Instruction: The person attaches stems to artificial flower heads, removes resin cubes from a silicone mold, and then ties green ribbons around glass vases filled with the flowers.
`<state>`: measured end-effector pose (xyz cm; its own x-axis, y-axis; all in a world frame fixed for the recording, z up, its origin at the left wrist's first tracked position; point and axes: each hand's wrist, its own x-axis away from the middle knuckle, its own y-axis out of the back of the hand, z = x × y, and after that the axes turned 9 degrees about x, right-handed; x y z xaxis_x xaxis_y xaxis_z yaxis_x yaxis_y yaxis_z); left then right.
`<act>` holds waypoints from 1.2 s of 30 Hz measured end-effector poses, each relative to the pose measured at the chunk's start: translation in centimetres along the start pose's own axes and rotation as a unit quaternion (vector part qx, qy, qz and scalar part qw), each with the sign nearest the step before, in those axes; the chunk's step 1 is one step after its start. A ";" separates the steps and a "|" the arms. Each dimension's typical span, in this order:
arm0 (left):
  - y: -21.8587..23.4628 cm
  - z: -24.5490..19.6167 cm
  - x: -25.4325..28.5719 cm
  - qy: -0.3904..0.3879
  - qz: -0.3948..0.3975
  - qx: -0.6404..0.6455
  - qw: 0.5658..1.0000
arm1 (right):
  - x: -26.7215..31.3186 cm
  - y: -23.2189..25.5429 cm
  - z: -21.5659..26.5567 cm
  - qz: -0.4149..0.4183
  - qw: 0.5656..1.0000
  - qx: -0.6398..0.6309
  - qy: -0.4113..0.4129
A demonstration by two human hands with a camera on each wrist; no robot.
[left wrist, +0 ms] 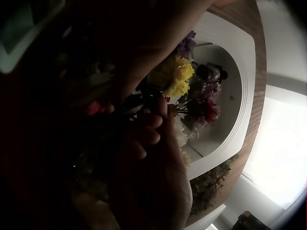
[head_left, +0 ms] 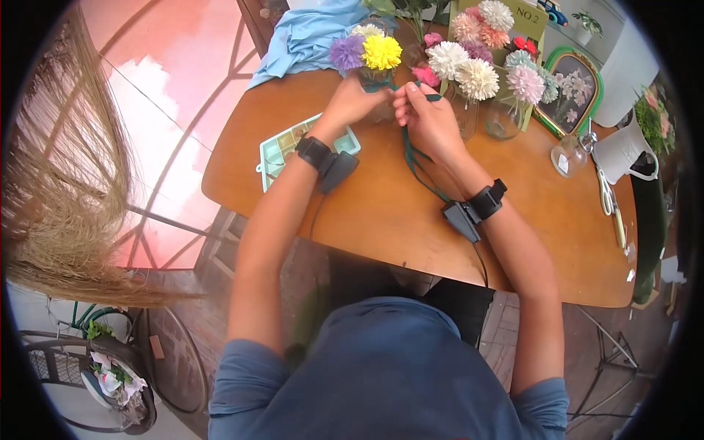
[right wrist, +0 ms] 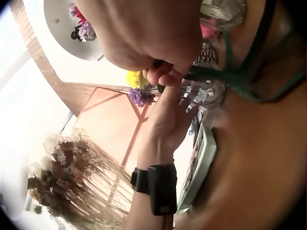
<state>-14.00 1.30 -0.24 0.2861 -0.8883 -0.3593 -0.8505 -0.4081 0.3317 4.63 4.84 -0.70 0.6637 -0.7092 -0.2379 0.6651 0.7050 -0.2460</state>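
My left hand (head_left: 353,101) is at the neck of a glass vase, holding a dark green ribbon (head_left: 412,158); its fingertips are mostly hidden. Opposite it, my right hand (head_left: 431,121) pinches the same ribbon between thumb and curled fingers. Long ends trail from the right hand down toward the wrist, and the right wrist view shows the ribbon (right wrist: 240,82) looping loosely. Just beyond the hands rise a yellow flower (head_left: 382,53), a purple flower (head_left: 347,53) and a white one (head_left: 367,30). From the left wrist, the yellow flower (left wrist: 181,76) appears behind the right hand's fingers (left wrist: 152,136).
A mint-green compartment tray (head_left: 265,155) lies left of the hands on the wooden table (head_left: 352,213). Glass vases with pom-pom flowers (head_left: 477,77) stand to the right, near a green-framed picture (head_left: 570,92), a small bottle (head_left: 568,158), a white pitcher (head_left: 620,150) and scissors (head_left: 606,194). Blue cloth (head_left: 304,40) lies behind.
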 end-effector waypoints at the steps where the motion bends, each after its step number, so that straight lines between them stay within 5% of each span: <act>1: 0.0 -0.2 0.1 0.008 0.011 -0.005 1.000 | 0.7 0.1 0.4 0.005 1.000 -0.003 -0.005; 6: 0.0 0.9 -0.1 -0.028 -0.019 -0.040 0.999 | 8.0 2.9 4.8 0.077 0.993 0.072 -0.053; 9: 0.4 0.4 -0.3 0.005 0.102 0.087 0.991 | 13.7 7.3 7.2 0.045 0.989 0.113 -0.078; 12: 0.1 0.9 0.0 -0.009 -0.012 -0.056 0.998 | 18.0 14.3 8.7 -0.079 0.985 0.144 -0.045; 15: 0.0 0.9 0.0 -0.025 -0.012 -0.057 0.998 | 21.1 22.9 11.1 -0.181 0.979 0.089 -0.036; 18: 0.0 -0.9 0.3 0.058 0.004 -0.077 0.995 | 23.4 29.8 14.2 -0.228 0.973 0.025 0.037; 22: -0.2 0.6 -0.1 0.010 0.007 -0.029 1.000 | 23.9 35.5 16.6 -0.307 0.946 0.051 0.091; 27: -0.1 0.0 0.3 0.008 0.004 -0.017 1.000 | 20.3 34.2 16.3 -0.348 0.908 0.175 0.155; 29: 0.2 -0.5 0.1 -0.035 0.009 0.017 0.999 | 18.6 30.2 15.9 -0.315 0.865 0.372 0.119; 31: 0.8 -1.1 0.1 -0.074 -0.012 0.033 0.997 | 18.1 27.6 14.5 -0.211 0.860 0.464 0.033; 35: 2.4 -2.4 -0.7 -0.107 -0.072 0.030 0.991 | 16.3 18.9 12.7 -0.005 0.673 0.737 -0.060; 36: 2.9 -2.2 -1.3 -0.116 -0.091 -0.014 0.989 | 15.9 17.5 12.0 0.028 0.685 0.726 -0.057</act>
<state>-15.85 0.83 3.15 0.3219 -0.7279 -0.6055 -0.7804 -0.5660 0.2656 30.93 6.00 2.44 0.6696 -0.7339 -0.1144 0.2217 0.0505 0.9738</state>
